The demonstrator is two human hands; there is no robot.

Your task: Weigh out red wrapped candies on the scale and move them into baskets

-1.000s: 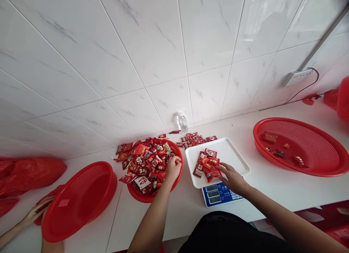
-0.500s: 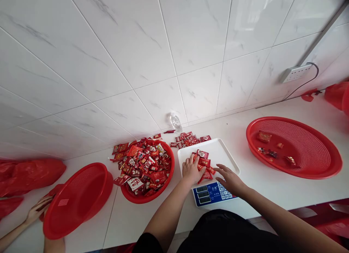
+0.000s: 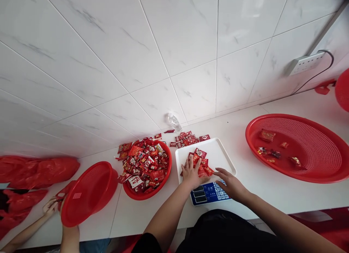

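A white tray (image 3: 222, 158) lies on a blue-fronted scale (image 3: 211, 193) with number keys and small displays. Several red candy packets (image 3: 201, 153) are heaped on the tray's left part. My left hand (image 3: 191, 174) rests on the near side of this heap with its fingers spread, hiding some packets. Just right of the heap is my right hand (image 3: 230, 183), fingers apart, its fingertips by the packets and its palm over the scale's keys. To the left a round red basket (image 3: 169, 165) is piled high with red packets.
More packets (image 3: 187, 139) and a clear bottle (image 3: 174, 122) are near the wall. A large red basket (image 3: 313, 151) with a few packets stands right. At left, another person's hands (image 3: 50, 206) are beside a tilted red basket (image 3: 89, 194) and red bags (image 3: 40, 171).
My left hand has opened wider over the heap, and the packets lie more spread toward the tray's left edge. The view has shifted slightly. The other person's hand has moved near the red bag.
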